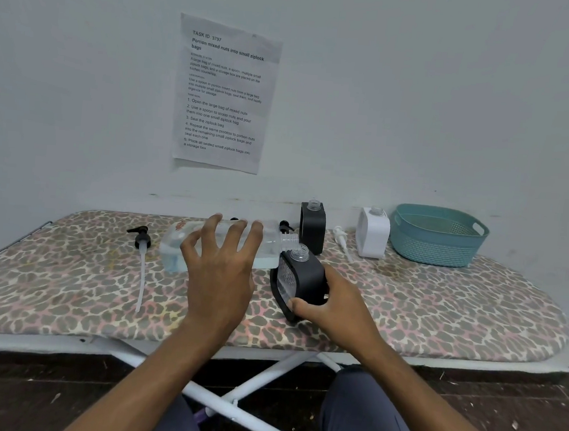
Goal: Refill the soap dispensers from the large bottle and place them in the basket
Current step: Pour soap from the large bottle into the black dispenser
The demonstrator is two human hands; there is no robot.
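My left hand grips the large clear bottle, tipped almost flat with its open neck pointing right, just above the open mouth of a black soap dispenser. My right hand holds that dispenser, tilted, on the board. A second black dispenser and a white dispenser stand uncapped behind. The teal basket sits at the far right with nothing visible inside.
A leopard-print ironing board carries everything. A black pump head with a long tube lies at the left, a white pump between the back dispensers, another black pump behind the bottle. A paper sheet hangs on the wall.
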